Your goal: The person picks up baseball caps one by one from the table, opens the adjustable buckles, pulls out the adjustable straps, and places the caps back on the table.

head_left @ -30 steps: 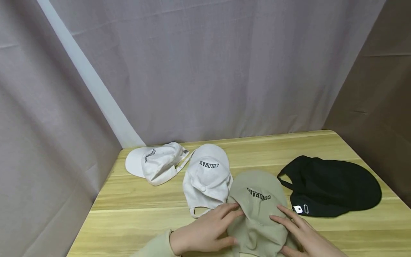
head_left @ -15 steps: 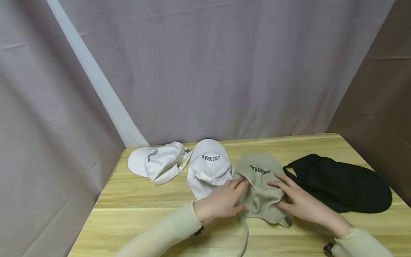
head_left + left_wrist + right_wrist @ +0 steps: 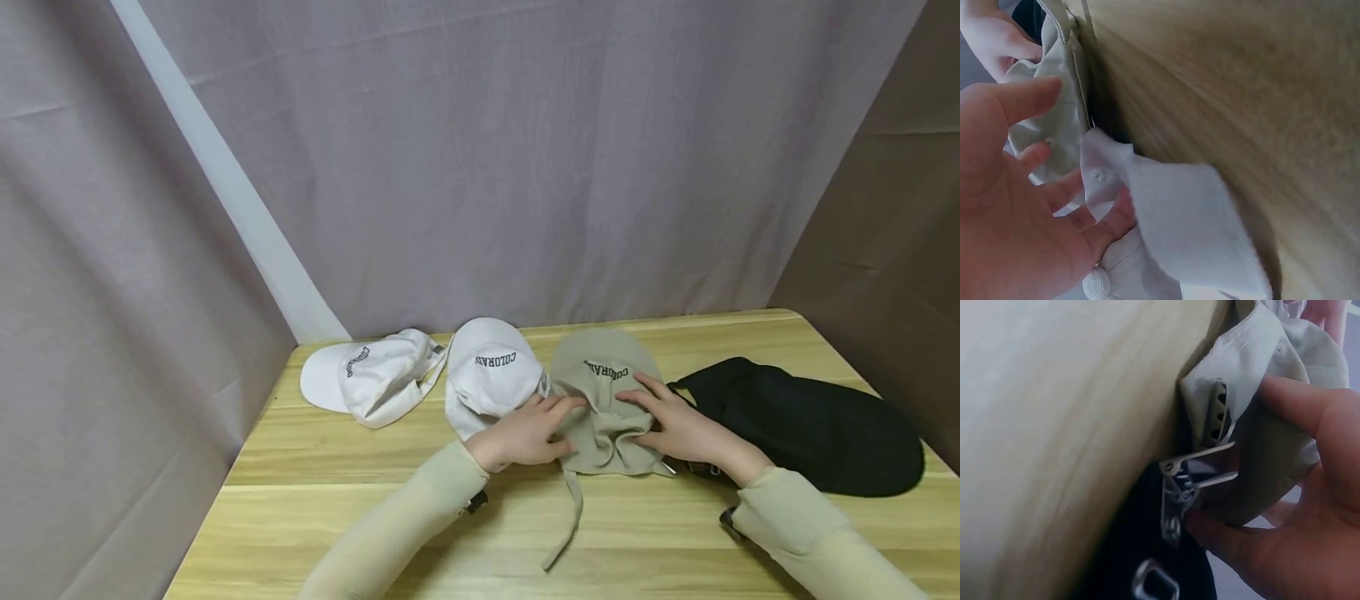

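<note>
A khaki baseball cap lies on the table in the head view, brim away from me, its loose strap trailing toward me. Its crown is wrinkled between my hands. My left hand touches the crown's left side with extended fingers, partly over a white cap. In the left wrist view, that cap's white strap lies by the fingers. My right hand rests spread fingers on the crown's right side. The right wrist view shows the khaki cap's metal buckle beside my thumb.
Another white cap lies at the back left, brim to the left. On the right lies a black cap, close to the khaki one, with a metal clasp. Grey curtains stand behind the wooden table.
Both hands have moved away from me with the khaki cap, which now lies farther back, between the middle white cap and the black cap. Its strap has come into view.
</note>
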### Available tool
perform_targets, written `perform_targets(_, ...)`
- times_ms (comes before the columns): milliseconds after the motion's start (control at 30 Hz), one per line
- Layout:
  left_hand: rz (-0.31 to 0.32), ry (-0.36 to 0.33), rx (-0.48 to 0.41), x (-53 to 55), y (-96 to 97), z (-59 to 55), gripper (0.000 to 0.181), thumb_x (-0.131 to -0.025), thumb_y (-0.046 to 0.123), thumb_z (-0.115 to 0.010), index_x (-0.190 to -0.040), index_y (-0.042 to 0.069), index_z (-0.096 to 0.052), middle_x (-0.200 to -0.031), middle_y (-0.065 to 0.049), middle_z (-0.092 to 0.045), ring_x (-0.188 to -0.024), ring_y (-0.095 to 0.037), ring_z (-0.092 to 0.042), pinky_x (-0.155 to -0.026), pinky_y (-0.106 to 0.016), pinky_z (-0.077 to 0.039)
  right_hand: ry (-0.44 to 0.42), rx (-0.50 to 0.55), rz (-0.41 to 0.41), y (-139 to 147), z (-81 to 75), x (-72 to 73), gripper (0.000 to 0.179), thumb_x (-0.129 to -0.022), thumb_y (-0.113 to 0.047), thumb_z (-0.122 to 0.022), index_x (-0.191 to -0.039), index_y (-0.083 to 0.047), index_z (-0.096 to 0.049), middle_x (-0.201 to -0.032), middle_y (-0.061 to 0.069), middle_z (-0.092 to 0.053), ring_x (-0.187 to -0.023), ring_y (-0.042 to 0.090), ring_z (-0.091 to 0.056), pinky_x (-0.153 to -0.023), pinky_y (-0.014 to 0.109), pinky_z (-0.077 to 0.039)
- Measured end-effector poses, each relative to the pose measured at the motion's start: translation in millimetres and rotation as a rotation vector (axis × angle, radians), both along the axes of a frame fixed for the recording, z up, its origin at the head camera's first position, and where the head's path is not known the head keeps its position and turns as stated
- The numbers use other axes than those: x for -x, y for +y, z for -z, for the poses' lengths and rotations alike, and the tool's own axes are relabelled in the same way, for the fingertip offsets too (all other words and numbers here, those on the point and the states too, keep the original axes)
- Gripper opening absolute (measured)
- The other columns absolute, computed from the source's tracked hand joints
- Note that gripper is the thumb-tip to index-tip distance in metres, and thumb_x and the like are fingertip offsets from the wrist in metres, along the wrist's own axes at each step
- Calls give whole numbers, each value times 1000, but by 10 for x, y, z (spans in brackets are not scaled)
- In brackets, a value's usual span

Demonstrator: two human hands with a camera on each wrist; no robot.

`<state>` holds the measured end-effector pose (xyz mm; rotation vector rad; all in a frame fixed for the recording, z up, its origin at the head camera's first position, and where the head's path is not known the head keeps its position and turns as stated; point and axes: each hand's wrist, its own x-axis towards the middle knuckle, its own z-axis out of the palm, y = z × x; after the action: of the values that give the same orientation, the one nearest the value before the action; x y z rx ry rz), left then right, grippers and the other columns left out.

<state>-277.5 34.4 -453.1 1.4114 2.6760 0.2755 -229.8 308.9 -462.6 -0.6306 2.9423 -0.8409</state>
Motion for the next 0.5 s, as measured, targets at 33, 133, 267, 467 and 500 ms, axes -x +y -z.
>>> perform_targets(33,2,1,9,4,3,2,65,-100,40,-60,-155,18,-34,-152,-9,-44,-138,-30,-41,-116,-38,-30,-9,0,1,-3,0,11,62,-90,-20,-77,-143,-5,-50,-156,34,-17,-129,59,-40,-86,55,-50)
perform_targets(133,1,12,44,-3,10,7,62,-101,41,-58,-155,18,-37,-156,-10,-40,-143,-33,-35,-117,-42,-29,-9,-1,7,-13,5,22,62,-89,-20,-78,-143,-5,-50,-157,34,-17,-130,60,-38,-89,59,-48)
perform_targets(267,-16,9,60,-38,4,7,61,-101,42,-56,-156,21,-38,-160,-10,-35,-146,-37,-30,-114,-51,-32,8,-2,14,-28,26,14,61,-89,-20,-78,-142,-6,-51,-157,33,-18,-133,60,-33,-92,64,-45)
perform_targets(467,-8,10,45,-125,-69,53,61,-100,45,-57,-155,23,-39,-161,-9,-33,-143,-36,-33,-113,-46,-34,17,-2,4,-36,59,-24,62,-89,-20,-78,-143,-8,-50,-158,31,-18,-138,59,-24,-97,70,-38)
perform_targets(500,0,19,48,-146,-87,61,61,-100,45,-56,-155,24,-39,-161,-9,-32,-143,-36,-33,-113,-45,-34,20,-3,2,-34,60,-37,62,-89,-19,-78,-143,-8,-51,-158,31,-18,-139,58,-24,-98,71,-37)
